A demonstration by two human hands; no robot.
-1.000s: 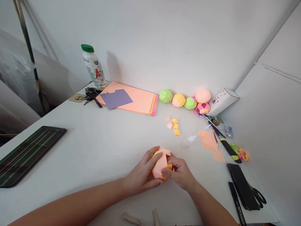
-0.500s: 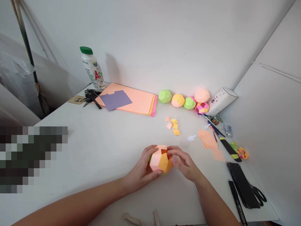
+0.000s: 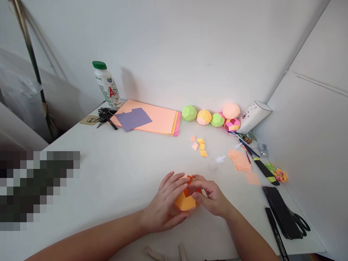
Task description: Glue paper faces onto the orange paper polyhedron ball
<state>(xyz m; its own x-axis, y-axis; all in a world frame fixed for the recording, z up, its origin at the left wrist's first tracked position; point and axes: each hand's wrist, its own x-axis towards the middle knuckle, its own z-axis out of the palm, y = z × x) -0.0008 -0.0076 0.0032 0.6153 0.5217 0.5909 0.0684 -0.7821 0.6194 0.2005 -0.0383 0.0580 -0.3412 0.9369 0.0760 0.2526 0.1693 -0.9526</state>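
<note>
A faceted paper ball (image 3: pixel 185 203) in orange and peach is between my hands above the white table, with an opening at its top that shows an orange inside. My left hand (image 3: pixel 163 204) cups the ball from the left, its fingers over the top and its thumb low at the front. At the right edge of the opening, my right hand (image 3: pixel 210 194) grips the ball's wall, fingertips partly inside and thumb outside. Small yellow paper pieces (image 3: pixel 201 146) and peach pieces (image 3: pixel 195 146) lie on the table beyond the hands.
At the back stand finished paper balls (image 3: pixel 189 113), a paper stack (image 3: pixel 160 116) and a white bottle (image 3: pixel 108 87). Peach sheets (image 3: pixel 239 160), a cutter (image 3: pixel 265 170), a black case (image 3: pixel 282 214), scissors (image 3: pixel 300 221) and a marker (image 3: pixel 277 233) line the right side.
The ball has turned so that its orange faces and the opening point more towards me. My left fingers have shifted over its top. The view has tilted slightly.
</note>
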